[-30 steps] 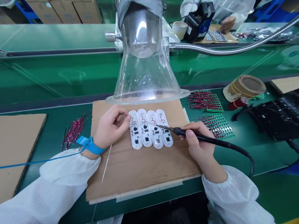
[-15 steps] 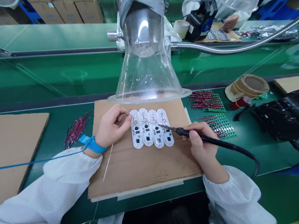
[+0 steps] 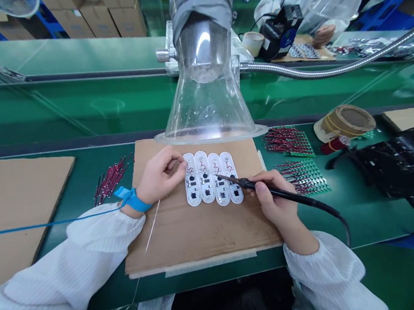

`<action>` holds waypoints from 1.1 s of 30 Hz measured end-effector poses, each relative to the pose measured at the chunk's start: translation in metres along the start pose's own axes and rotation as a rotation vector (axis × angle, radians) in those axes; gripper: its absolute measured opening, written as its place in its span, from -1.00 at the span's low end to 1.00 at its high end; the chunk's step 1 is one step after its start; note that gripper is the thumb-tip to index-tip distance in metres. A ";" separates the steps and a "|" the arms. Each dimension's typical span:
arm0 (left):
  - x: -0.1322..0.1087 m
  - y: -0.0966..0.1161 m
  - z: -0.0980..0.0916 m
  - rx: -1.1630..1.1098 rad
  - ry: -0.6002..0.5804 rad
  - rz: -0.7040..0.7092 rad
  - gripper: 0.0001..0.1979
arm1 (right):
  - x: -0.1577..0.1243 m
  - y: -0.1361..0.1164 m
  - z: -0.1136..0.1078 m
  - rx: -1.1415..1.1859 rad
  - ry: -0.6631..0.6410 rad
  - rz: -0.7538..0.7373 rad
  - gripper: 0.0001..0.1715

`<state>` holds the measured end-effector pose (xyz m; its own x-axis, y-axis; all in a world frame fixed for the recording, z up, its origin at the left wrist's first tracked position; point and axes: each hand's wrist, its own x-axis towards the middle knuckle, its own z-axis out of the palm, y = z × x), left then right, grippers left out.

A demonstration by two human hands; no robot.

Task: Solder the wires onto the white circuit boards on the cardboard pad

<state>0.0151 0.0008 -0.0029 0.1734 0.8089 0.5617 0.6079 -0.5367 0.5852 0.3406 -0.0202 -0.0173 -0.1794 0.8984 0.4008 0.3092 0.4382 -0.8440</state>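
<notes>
Several white, round-ended circuit boards (image 3: 207, 185) lie side by side on a cardboard sheet (image 3: 187, 238), with short red wires near their far ends. My right hand (image 3: 275, 197) is closed around the handle of a soldering iron (image 3: 261, 186). The iron's tip points left, over the third board from the left. At the boards' left edge, my left hand (image 3: 163, 173) pinches a thin silvery solder wire (image 3: 153, 227), which trails below the hand across the cardboard. A blue wrist strap (image 3: 133, 199) circles my left wrist.
A clear fume hood (image 3: 210, 108) hangs just above the boards' far side. Red wires (image 3: 111, 181) lie at left. Green boards with red wires (image 3: 306, 176), a cardboard tube (image 3: 347, 122) and a black object (image 3: 398, 159) sit at right. Another person's hand (image 3: 323, 35) is across the bench.
The iron's tip has shifted slightly left across the boards, my right hand along with it. My left hand keeps its pinch beside the boards. The whole view has shifted a little.
</notes>
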 end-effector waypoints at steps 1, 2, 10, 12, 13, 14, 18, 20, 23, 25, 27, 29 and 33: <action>0.000 0.000 0.000 0.000 -0.007 0.003 -0.89 | 0.000 0.000 0.000 -0.008 0.000 0.000 -0.82; 0.000 0.000 0.001 -0.001 -0.014 0.008 -0.89 | 0.000 0.000 0.000 -0.012 -0.001 -0.002 -0.81; 0.002 -0.002 -0.003 0.008 0.046 0.039 -0.90 | -0.001 0.004 -0.002 -0.040 -0.011 0.006 -0.80; 0.002 -0.006 -0.006 0.021 0.083 0.058 -0.90 | -0.001 0.003 -0.003 -0.015 -0.004 0.009 -0.79; 0.002 -0.008 -0.007 0.019 0.096 0.057 -0.89 | 0.000 0.000 -0.003 0.008 0.011 0.013 -0.78; 0.001 -0.009 -0.008 0.013 0.104 0.046 -0.89 | 0.001 -0.004 -0.004 0.036 0.037 0.014 -0.77; -0.001 -0.013 -0.009 -0.006 0.106 0.012 -0.89 | 0.010 -0.028 0.001 0.140 0.187 -0.003 -0.73; -0.001 -0.013 -0.008 -0.004 0.112 -0.001 -0.90 | 0.015 -0.034 0.007 0.140 0.203 0.011 -0.71; -0.001 -0.012 -0.007 -0.001 0.114 -0.026 -0.90 | 0.017 -0.027 0.019 0.117 0.172 0.032 -0.67; 0.000 -0.010 -0.007 0.015 0.100 -0.019 -0.91 | 0.016 -0.017 0.024 0.117 0.144 0.045 -0.66; 0.001 -0.009 -0.007 0.036 0.089 -0.007 -0.91 | 0.014 -0.009 0.025 0.109 0.105 0.067 -0.67; 0.002 -0.008 -0.007 0.051 0.090 -0.001 -0.91 | 0.012 -0.005 0.025 0.081 0.074 0.082 -0.68; 0.002 -0.007 -0.007 0.080 0.080 -0.004 -0.91 | 0.012 -0.006 0.023 0.014 0.049 0.115 -0.61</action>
<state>0.0053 0.0044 -0.0020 0.1104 0.7874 0.6065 0.6692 -0.5100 0.5404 0.3149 -0.0128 -0.0160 -0.0977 0.9431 0.3180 0.3123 0.3324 -0.8899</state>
